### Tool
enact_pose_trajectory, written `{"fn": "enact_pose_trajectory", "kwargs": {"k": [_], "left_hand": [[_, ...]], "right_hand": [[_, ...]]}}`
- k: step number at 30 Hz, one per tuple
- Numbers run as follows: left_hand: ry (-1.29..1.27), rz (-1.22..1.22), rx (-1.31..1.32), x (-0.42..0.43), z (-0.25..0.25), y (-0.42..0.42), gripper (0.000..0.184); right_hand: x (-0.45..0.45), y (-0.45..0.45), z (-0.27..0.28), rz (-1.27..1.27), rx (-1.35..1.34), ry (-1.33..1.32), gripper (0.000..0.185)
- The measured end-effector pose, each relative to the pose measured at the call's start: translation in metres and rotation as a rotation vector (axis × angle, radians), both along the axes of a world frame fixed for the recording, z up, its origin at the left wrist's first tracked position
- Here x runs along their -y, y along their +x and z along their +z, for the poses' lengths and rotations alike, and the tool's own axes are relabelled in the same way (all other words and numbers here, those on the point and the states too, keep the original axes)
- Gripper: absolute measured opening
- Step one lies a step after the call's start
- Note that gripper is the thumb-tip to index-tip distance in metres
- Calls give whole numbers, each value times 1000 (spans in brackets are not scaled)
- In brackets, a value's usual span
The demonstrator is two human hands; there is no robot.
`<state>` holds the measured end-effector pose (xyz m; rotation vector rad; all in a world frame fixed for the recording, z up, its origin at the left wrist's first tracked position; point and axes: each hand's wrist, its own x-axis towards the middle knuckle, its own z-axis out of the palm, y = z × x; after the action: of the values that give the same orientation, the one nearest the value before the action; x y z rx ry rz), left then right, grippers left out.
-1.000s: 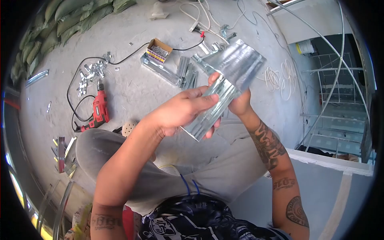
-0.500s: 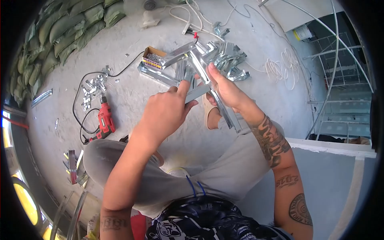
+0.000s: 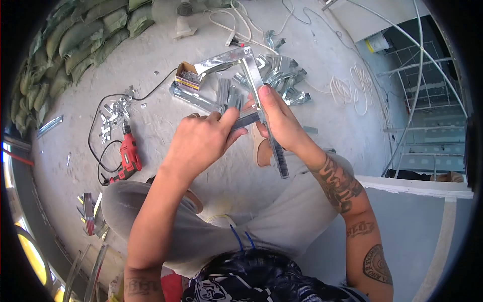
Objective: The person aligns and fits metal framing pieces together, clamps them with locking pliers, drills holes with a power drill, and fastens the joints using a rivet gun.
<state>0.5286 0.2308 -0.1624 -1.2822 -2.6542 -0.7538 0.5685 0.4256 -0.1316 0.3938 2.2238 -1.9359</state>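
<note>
My right hand (image 3: pixel 283 120) is closed around a long galvanized metal channel (image 3: pixel 253 73), thumb on its face. From the channel's top end, another metal strip (image 3: pixel 217 61) extends left, joined at a corner. A short metal channel piece (image 3: pixel 244 120) meets the long one at mid-length, and my left hand (image 3: pixel 202 143) pinches it between thumb and fingers. Whether this short piece is fastened there cannot be made out. The fingertips of my right hand behind the channel are partly hidden. Loose metal channel pieces (image 3: pixel 284 75) lie on the floor just beyond my hands.
A small box of screws (image 3: pixel 188 78) stands beyond my left hand. On the floor at left are a red corded drill (image 3: pixel 130 153) and small metal brackets (image 3: pixel 115 113). Stacked sacks (image 3: pixel 83 38) line the far left; white cable (image 3: pixel 352 88) lies coiled at right.
The joined metal channels have turned in my hands. Their lower end has swung left, and the long channel stands straighter in view. Both hands keep their hold.
</note>
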Motion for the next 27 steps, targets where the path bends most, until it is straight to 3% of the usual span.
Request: {"fn": "enact_pose_trajectory", "kwargs": {"k": [8, 15, 24, 26, 27], "left_hand": [[22, -33, -115, 6, -9, -6, 37], [-11, -44, -147, 6, -7, -5, 37], [10, -24, -146, 8, -4, -3, 39], [5, -22, -145, 8, -2, -3, 39], [1, -25, -147, 8, -1, -3, 39]], "right_hand": [[0, 2, -13, 58, -80, 177, 56], [5, 8, -12, 48, -112, 109, 56], [-1, 6, -11, 103, -57, -39, 53], [-2, 5, -8, 107, 68, -389, 52], [-4, 6, -8, 108, 68, -389, 52]]}}
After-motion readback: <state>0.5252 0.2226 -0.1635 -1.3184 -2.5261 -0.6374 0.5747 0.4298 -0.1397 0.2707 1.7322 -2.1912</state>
